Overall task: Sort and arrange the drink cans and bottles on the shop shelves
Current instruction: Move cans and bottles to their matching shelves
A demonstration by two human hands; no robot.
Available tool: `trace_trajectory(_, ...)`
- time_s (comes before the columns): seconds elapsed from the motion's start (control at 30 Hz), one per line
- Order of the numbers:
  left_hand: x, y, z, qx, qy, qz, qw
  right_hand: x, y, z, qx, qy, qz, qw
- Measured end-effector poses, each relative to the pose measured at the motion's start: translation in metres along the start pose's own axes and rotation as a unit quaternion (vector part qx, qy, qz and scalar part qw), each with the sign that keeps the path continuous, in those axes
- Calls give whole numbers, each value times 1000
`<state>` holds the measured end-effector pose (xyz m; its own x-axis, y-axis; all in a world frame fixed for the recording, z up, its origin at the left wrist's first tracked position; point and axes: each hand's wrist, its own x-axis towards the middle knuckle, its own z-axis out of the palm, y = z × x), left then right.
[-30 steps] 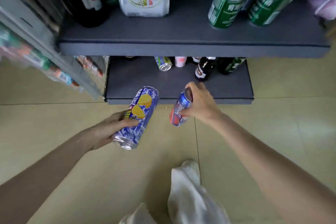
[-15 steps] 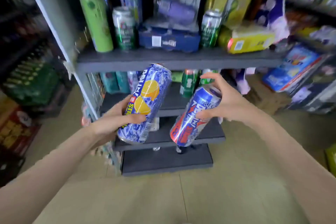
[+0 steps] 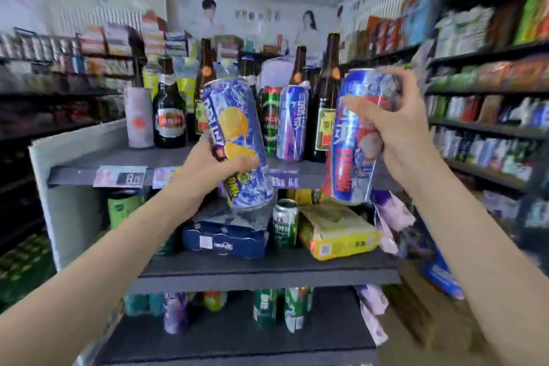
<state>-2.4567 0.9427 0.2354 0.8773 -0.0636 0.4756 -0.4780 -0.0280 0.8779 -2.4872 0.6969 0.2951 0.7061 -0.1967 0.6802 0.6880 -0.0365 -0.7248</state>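
Note:
My left hand (image 3: 209, 166) grips a tall blue can with a lemon picture (image 3: 237, 140), held almost upright in front of the top shelf (image 3: 166, 162). My right hand (image 3: 398, 131) holds a blue and red can (image 3: 352, 154) by its upper part, tilted slightly, at the same height. Behind them on the top shelf stand a green can (image 3: 271, 119), a blue and purple can (image 3: 292, 122), and several dark beer bottles (image 3: 169, 116).
The shelf below carries a dark blue can pack (image 3: 225, 241), a green can (image 3: 284, 223) and a yellow carton (image 3: 338, 229). More cans stand on the lower shelf (image 3: 237, 333). Stocked shelves (image 3: 487, 128) line the right aisle, others the left.
Both hands have lifted the cans from floor level near the bottom shelf up to the top shelf. My view has swung upward from the floor to the shop's upper shelves.

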Motion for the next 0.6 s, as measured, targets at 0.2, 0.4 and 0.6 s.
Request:
trace_trajectory(0.2,64,-2,29,36,148,3,988,74,34,7,-49,12,-35,998)
trace_trajectory(0.4,104,-17,4,94,226,-35,969,89,65,44,-45,-90,-39,994)
trace_trajectory(0.6,122,-35,-37,140,270,-46,951,96,76,101,-112,-117,-58,985)
